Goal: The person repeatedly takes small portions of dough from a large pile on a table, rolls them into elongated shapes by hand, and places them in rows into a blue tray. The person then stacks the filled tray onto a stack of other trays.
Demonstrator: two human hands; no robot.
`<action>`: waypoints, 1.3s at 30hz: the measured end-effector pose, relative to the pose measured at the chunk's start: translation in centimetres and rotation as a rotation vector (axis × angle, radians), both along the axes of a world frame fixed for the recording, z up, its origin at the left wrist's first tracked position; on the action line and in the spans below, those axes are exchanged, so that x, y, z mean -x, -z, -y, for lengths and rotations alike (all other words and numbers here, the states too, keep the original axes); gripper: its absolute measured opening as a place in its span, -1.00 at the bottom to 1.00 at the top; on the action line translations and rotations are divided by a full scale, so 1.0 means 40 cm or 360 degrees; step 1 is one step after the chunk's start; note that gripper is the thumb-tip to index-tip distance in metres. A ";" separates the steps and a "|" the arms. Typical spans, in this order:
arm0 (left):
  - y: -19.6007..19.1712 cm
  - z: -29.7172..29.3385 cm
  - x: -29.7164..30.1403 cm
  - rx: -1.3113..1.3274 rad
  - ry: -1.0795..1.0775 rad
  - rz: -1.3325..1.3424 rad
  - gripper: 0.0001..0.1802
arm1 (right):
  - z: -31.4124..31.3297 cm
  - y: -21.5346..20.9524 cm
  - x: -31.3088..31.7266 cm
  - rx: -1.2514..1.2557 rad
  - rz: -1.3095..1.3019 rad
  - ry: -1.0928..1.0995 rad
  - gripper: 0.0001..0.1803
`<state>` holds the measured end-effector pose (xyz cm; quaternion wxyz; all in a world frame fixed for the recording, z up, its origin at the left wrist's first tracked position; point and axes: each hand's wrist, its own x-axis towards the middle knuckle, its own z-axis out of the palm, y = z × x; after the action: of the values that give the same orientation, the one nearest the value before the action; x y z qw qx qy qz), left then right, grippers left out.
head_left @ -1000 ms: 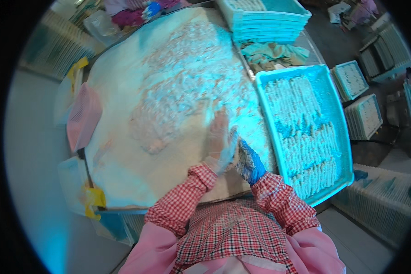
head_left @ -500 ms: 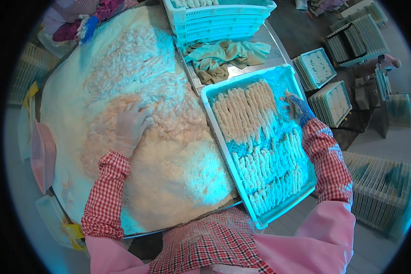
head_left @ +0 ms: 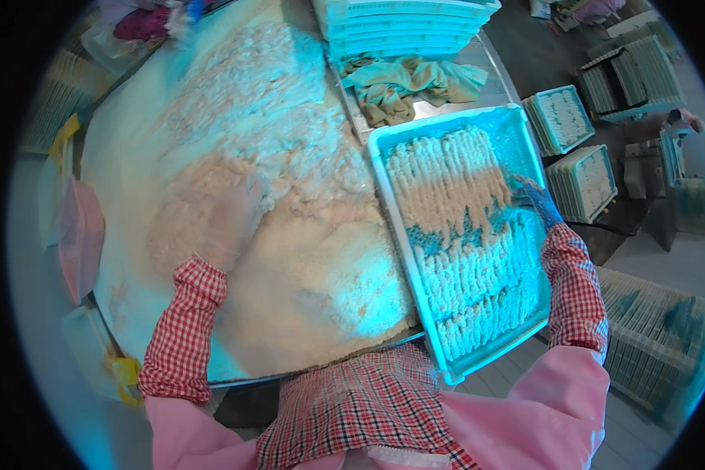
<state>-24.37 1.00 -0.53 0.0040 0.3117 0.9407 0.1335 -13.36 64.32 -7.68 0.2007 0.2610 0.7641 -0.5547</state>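
Note:
My left hand, in a pale translucent glove, is over the heap of wet pinkish strips on the flour-covered table. Motion smears its fingers, so I cannot tell whether they hold anything. My right hand, in a blue glove, is low inside the right side of the light blue tray. Its fingers stretch toward the right end of the upper row of floured strips, and nothing shows in them. More coated strips lie side by side in rows nearer me. A mound of pale flour lies between my left hand and the tray.
Stacked blue trays and a crumpled green-brown cloth sit beyond my tray. A pink basket is at the table's left edge. More tray stacks stand on the right. Another person's gloved hand is at the far left.
The view has shifted, so the table and tray appear farther right. My left hand, clear before, is now blurred by motion. My right hand has come slightly nearer me along the tray's side.

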 end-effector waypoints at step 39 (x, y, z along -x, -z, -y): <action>0.198 0.231 -0.570 -0.0162 -0.0989 0.0036 -0.57 | 1.214 -0.095 -0.290 -0.1078 -0.1299 -0.0952 -0.38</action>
<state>-1.58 -8.26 -8.47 -0.0421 0.0076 0.9830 0.1786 -1.76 15.77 -3.86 -0.0555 -0.1492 0.9536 -0.2557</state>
